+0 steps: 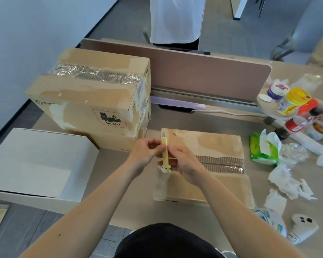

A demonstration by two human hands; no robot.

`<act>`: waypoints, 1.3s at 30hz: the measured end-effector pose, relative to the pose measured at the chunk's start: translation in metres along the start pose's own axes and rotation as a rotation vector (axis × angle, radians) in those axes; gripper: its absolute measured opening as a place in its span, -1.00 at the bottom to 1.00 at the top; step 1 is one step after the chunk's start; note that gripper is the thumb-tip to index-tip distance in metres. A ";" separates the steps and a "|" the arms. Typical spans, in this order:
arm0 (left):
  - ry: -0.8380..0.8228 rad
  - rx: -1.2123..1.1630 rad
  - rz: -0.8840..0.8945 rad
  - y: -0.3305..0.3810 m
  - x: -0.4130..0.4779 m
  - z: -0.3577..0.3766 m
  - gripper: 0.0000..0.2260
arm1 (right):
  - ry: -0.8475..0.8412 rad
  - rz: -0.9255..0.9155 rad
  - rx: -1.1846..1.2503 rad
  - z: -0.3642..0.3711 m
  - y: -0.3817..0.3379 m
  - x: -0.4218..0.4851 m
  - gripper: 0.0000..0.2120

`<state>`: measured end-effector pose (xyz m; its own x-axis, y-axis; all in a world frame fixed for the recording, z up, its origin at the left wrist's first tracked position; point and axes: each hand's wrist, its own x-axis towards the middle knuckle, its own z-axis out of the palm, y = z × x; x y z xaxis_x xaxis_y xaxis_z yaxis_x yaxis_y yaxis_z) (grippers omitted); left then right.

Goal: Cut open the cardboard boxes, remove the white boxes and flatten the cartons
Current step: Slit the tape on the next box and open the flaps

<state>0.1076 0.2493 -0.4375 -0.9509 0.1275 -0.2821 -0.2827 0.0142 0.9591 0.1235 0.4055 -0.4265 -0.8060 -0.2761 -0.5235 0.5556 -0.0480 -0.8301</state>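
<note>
Single view, worn on your head: the wide-angle lens faces forward and steeply down along your forearms. Your left hand (pixel 147 151) and right hand (pixel 184 164), close below, meet on the yellow knife (pixel 164 155) mid-frame; the desk (pixel 138 211) fills the field, its divider (pixel 194 75) near the top.

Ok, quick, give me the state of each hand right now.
Left hand: pinching the upper part of the yellow utility knife.
Right hand: gripping the same knife lower down its handle.
</note>
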 end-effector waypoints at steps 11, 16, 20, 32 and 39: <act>0.003 0.215 0.038 0.000 0.026 -0.001 -0.77 | 0.179 -0.066 0.110 -0.015 0.005 0.013 -0.73; -0.211 0.793 0.021 -0.026 0.028 -0.011 -0.26 | 0.324 -0.118 -0.323 -0.045 0.012 0.016 -0.87; -0.355 0.690 0.022 -0.046 0.026 -0.015 -0.04 | 0.275 -0.244 -0.780 -0.045 0.015 0.021 -0.89; -0.428 0.470 0.007 -0.054 0.047 -0.027 -0.01 | 0.209 -0.398 -1.236 -0.031 0.011 0.038 -0.84; -0.404 0.403 -0.020 -0.061 0.050 -0.026 -0.03 | 0.134 -0.354 -1.417 -0.023 0.004 0.042 -0.82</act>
<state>0.0743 0.2291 -0.5104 -0.7995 0.4915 -0.3454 -0.1545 0.3874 0.9089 0.0865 0.4160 -0.4562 -0.9111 -0.3578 -0.2048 -0.2681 0.8916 -0.3648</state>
